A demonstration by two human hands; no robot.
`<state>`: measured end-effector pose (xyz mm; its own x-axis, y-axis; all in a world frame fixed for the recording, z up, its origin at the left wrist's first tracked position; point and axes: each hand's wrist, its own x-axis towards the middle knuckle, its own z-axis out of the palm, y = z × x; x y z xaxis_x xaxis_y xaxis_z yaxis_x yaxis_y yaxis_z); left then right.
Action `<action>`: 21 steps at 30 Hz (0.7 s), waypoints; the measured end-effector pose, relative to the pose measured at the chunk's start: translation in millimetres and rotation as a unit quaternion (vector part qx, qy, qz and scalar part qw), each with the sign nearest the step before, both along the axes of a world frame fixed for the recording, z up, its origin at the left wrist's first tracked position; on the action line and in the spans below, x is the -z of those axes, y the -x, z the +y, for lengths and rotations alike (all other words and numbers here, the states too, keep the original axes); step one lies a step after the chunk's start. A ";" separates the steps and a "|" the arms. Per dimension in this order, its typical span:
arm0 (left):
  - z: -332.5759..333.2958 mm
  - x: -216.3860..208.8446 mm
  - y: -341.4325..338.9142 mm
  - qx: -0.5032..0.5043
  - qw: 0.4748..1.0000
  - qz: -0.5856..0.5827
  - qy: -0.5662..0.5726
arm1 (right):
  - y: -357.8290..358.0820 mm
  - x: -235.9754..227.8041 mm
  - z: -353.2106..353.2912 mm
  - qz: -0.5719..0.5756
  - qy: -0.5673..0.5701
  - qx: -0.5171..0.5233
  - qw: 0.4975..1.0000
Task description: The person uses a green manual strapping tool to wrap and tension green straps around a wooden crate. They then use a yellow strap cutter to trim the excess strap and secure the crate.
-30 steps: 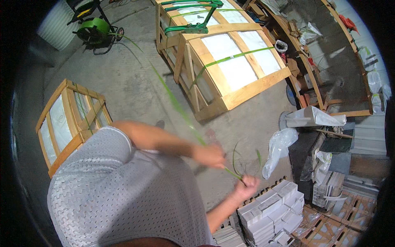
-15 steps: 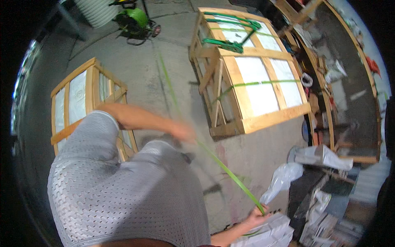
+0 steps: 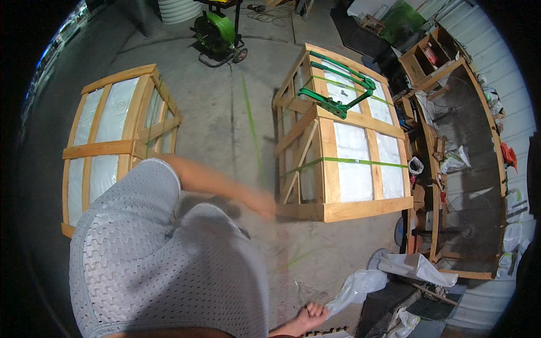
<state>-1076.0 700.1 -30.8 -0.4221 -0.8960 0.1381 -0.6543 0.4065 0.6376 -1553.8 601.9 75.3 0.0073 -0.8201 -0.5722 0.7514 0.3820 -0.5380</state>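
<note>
Strap between left crate and right crate

The left forearm is bare and stretches toward the right, sloping slightly downward in the view; the left hand at its end is blurred, so its grip cannot be told. The right hand is low, near the bottom edge, its fingers curled inward; the right forearm enters from below.
</note>
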 end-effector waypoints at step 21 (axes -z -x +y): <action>-47.8 -68.6 154.9 0.070 0.995 -0.053 0.042 | -85.1 -4.4 -1.0 0.426 0.143 -0.369 0.814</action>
